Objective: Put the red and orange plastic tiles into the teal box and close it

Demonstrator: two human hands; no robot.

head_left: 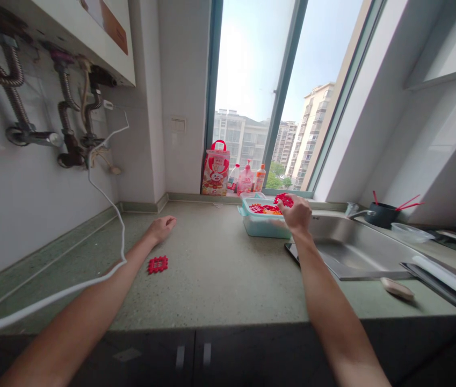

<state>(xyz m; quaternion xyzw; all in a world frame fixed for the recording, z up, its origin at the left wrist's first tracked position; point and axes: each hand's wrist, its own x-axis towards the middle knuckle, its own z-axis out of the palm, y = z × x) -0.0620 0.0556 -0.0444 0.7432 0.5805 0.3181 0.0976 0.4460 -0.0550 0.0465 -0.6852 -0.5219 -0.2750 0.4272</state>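
My right hand (pixel 298 214) grips red plastic building pieces (pixel 283 200) just above the right end of a light-blue plastic box (pixel 266 228). More red and orange pieces (pixel 267 209) lie inside that box. My left hand (pixel 162 228) rests on the counter at the left with its fingers curled in; whether anything sits inside them cannot be seen. Nearer to me than that hand, a square frame of joined red pieces (pixel 158 264) lies flat on the countertop (pixel 219 269).
A steel sink (pixel 344 247) is right of the box, with a dark flat device (pixel 292 252) at its near left edge. A white cable (pixel 107 199) crosses over my left forearm. Bottles (pixel 246 180) and a red package (pixel 216 172) stand by the window.
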